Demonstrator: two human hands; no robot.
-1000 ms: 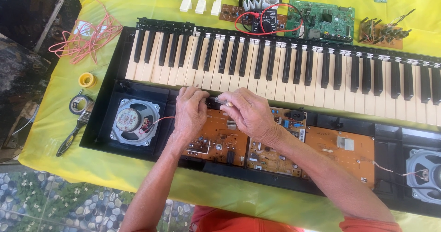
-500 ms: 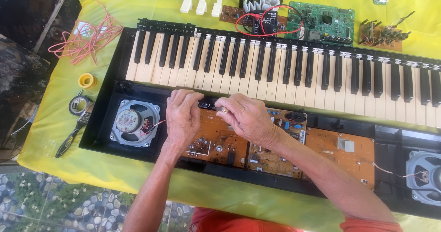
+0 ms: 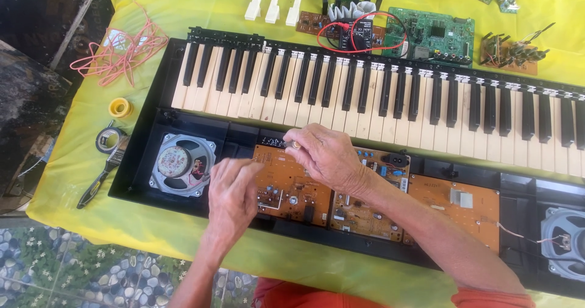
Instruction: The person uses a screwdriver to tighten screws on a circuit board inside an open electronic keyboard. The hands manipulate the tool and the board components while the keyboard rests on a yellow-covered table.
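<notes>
Right hand (image 3: pixel 326 159): I saw it curled over the far edge of the orange board (image 3: pixel 291 183), fingertips pinching a small metal-tipped part (image 3: pixel 295 144), too small for me to identify.
Left hand (image 3: pixel 234 192): fingers loosely bent and blurred, hovering over the board's near left corner; I could not tell whether it gripped anything.
Keyboard (image 3: pixel 378 95): open, keys just beyond the right hand's knuckles.
Speaker (image 3: pixel 177 165): just left of the left hand.
Technique, my judgement: keep the pinch light and upright, and brace with the left hand on the case, not on components.
Hidden: the board under both palms; the second speaker (image 3: pixel 563 241) was cut off far to the right.
</notes>
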